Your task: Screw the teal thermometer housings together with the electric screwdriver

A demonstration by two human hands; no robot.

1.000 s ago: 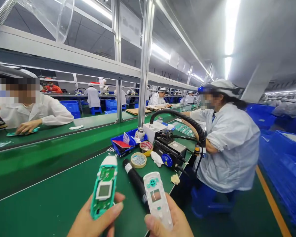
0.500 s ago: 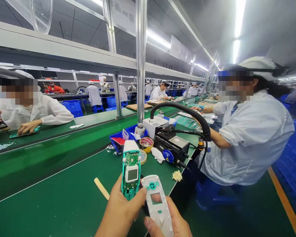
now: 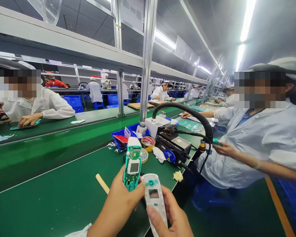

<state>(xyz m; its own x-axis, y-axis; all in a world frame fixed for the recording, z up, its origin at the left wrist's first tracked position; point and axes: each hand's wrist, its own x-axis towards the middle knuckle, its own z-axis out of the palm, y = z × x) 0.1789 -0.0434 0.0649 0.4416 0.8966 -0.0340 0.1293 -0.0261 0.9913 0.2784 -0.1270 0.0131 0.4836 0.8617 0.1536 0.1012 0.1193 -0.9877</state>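
My left hand (image 3: pixel 124 199) is closed around the lower part of a teal and white device housing (image 3: pixel 133 164), held upright with its green circuit board and small square screen facing me. Just to the right, my right hand (image 3: pixel 171 214) grips a white front cover (image 3: pixel 155 197) from below and the side, thumb across its face. The cover has a rectangular window and teal button parts near its top. Its upper left edge is close to my left thumb; whether they touch I cannot tell. A pale flat stick (image 3: pixel 102 183) lies on the green bench left of my left hand.
Beyond my hands stand a blue bin (image 3: pixel 118 140), a tape roll (image 3: pixel 148 142), a white jar (image 3: pixel 141 129) and a black soldering station (image 3: pixel 171 144) with a hose. A yellow sponge (image 3: pixel 178 176) lies near the bench edge. A co-worker (image 3: pixel 256 141) sits close on the right.
The view has shifted slightly left. My right hand's thumb has moved up onto the cover's face. The co-worker on the right has turned and now holds a teal piece out toward the bench's edge.
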